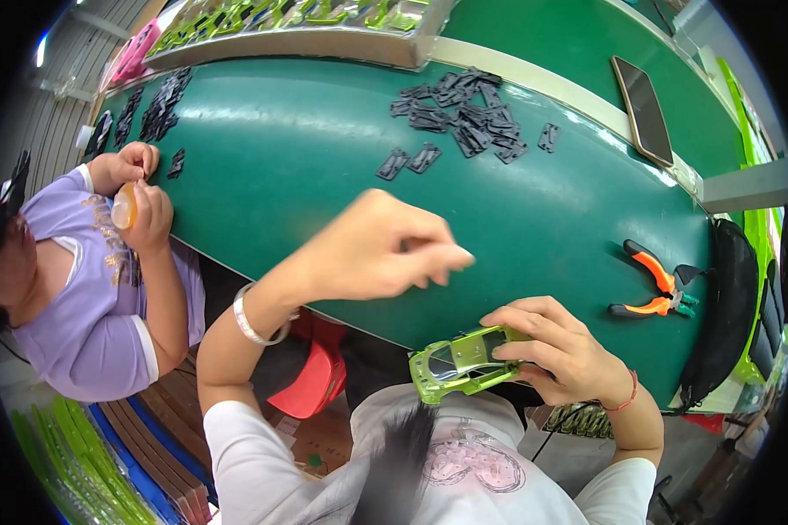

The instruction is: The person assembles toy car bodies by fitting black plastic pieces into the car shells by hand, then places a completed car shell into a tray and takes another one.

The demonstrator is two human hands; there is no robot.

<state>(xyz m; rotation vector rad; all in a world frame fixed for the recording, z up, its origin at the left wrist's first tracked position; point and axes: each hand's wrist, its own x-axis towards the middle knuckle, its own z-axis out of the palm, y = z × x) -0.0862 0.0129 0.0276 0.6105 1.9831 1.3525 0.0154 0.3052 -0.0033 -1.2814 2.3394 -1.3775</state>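
Right hand [562, 350] clamped the green car shell [460, 360], long axis running 8 to 2 o'clock; left hand [385, 249], fingers pinched together, hovered at its 11 o'clock above the desk [306, 166].

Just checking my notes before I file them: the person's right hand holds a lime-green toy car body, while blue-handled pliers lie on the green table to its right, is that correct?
Not quite: the pliers have orange handles, not blue, as the head view shows. The rest stands: the right hand holds the lime-green toy car body, and the pliers lie on the green table to its right.
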